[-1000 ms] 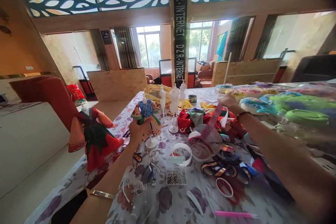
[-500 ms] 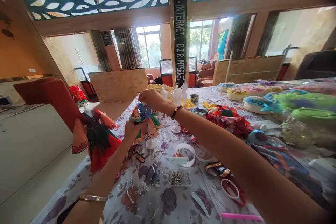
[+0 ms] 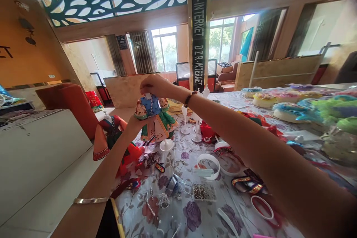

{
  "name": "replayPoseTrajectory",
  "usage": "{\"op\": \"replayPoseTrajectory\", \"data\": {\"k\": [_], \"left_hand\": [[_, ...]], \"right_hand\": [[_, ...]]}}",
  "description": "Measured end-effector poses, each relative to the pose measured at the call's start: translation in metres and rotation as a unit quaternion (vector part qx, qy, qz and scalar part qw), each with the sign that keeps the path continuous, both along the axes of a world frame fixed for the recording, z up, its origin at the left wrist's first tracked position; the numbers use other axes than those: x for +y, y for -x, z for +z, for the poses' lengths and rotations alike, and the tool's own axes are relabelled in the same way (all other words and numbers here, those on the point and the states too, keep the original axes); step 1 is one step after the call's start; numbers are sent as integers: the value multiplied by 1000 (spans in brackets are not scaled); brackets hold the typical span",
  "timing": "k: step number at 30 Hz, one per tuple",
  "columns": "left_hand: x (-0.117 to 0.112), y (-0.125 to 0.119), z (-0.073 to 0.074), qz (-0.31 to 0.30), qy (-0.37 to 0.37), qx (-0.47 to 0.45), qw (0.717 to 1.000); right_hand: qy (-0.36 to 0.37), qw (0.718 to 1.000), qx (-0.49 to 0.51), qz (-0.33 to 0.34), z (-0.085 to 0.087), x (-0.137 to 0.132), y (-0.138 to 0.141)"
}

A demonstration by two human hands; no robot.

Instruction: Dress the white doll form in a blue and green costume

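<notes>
A small doll mannequin wears a dress (image 3: 153,106) with a blue bodice, patterned sleeves and a peach and green skirt; its round white base (image 3: 166,145) shows below the hem. My left hand (image 3: 138,121) is closed round the dress at the waist, thumb across the front and the other fingers mostly hidden. At the neck, my right hand (image 3: 153,83) pinches the top of the mannequin from above. Left of my left hand stands a second mannequin in a red and dark green dress (image 3: 111,128), partly covered by my forearm.
Bare white mannequins (image 3: 185,119) stand right of the dress. On the flowered tablecloth (image 3: 192,215) lie a clear box of beads (image 3: 204,192), white rings (image 3: 208,166), pearl strings (image 3: 152,204), trim (image 3: 248,184) and white tweezers (image 3: 227,221). Decorated hats (image 3: 290,111) sit far right.
The dressed mannequin has come up a little and away from me, with both hands still on it. More of its bodice and skirt shows. The camera view has shifted left.
</notes>
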State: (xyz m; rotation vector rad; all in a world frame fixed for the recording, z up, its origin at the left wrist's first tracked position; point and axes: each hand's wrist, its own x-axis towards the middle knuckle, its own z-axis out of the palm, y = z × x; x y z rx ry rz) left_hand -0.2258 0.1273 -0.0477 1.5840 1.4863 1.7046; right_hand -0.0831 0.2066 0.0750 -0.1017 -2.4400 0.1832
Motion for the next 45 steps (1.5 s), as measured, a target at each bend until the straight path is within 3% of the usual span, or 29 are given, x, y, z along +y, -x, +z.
{"op": "replayPoseTrajectory", "data": {"k": [5,11,18,23,28,36,45], "left_hand": [[-10,4,1,21,11,2,1000],[-30,1,-10,38,72,0,997],[-96,2,-28,131,183,41,974],[-135,33,-50,234,212,112,942],[-151,59,-66,238,275,116,924],[-171,59,-80,191,332,75,921],[-187,69,-91,165,375,87,908]], "right_hand": [[11,999,33,-11,0,4,8],[44,995,67,-65,-6,18,39],[67,992,76,-70,-11,30,74],[70,990,101,-75,-6,33,92],[83,990,89,-76,-27,44,122],[98,991,39,-81,-71,54,163],[106,990,8,-91,-84,43,186]]}}
